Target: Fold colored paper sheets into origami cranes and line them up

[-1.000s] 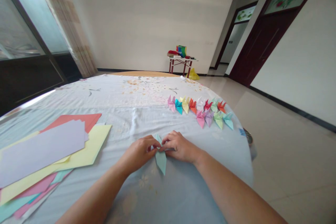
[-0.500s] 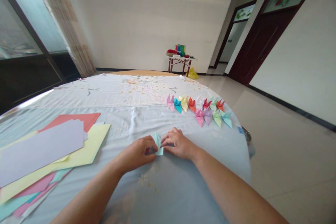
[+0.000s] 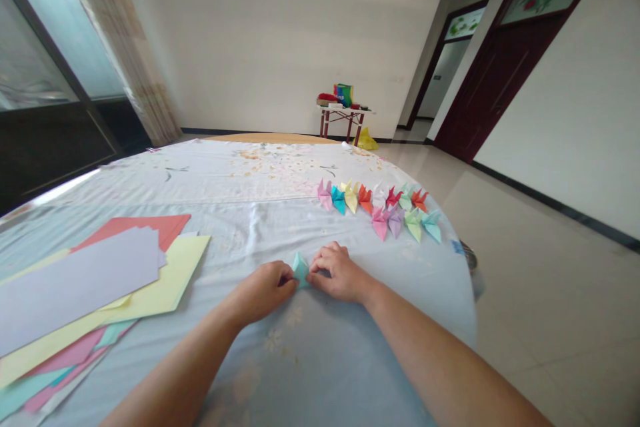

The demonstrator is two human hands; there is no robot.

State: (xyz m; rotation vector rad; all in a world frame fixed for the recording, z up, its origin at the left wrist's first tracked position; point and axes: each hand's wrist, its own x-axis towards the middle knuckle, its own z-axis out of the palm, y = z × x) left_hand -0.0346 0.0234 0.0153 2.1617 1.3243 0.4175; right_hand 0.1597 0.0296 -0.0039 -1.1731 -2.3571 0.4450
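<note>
A small piece of folded mint-green paper (image 3: 301,268) is between my two hands, just above or on the tablecloth. My left hand (image 3: 270,288) pinches its left edge, thumb against the curled fingers. On the other side, my right hand (image 3: 336,271) grips the lower right edge between thumb and fingertips. The paper has a pointed top and a crease down its middle. Beyond my right hand, folded paper cranes (image 3: 380,221) in several colours stand in two rows.
Loose coloured paper sheets (image 3: 80,287) lie in a pile on the left of the round table, which has a floral tablecloth (image 3: 240,213). A small side table (image 3: 345,111) with items on it stands by the far wall, a yellow bag (image 3: 367,140) beside it.
The lower end of the mint-green paper has been folded up, so it looks shorter. My left thumb and fingers have closed together at its left edge.
</note>
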